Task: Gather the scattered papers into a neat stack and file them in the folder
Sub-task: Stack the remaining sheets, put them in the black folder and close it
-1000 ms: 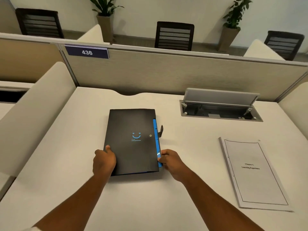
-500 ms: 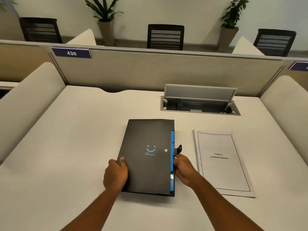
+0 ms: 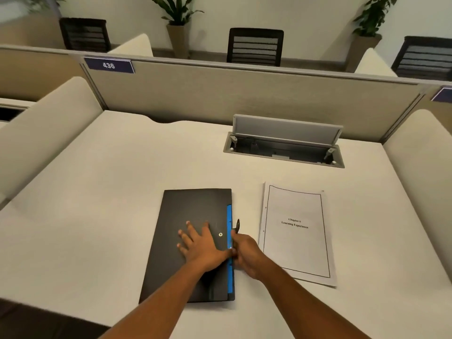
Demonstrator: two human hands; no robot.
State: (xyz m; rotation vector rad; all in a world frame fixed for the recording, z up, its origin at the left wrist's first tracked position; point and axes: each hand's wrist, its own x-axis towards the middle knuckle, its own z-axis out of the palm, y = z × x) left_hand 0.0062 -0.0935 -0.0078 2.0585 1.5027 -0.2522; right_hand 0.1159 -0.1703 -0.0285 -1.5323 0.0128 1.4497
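Folder (image 3: 188, 243), black, stiff, light: your left hand (image 3: 204, 245) presses flat atop; your right hand (image 3: 245, 253) pinches its strap tab (image 3: 237, 225); lift the cover there.

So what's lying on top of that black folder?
The left hand rests flat on the black folder, fingers spread. The cover is closed, so its contents are hidden.

We see a matt black plastic folder (image 3: 186, 243), a white paper stack (image 3: 296, 233), a smooth matt desk (image 3: 117, 192), and a cloth-faced partition (image 3: 220, 94).
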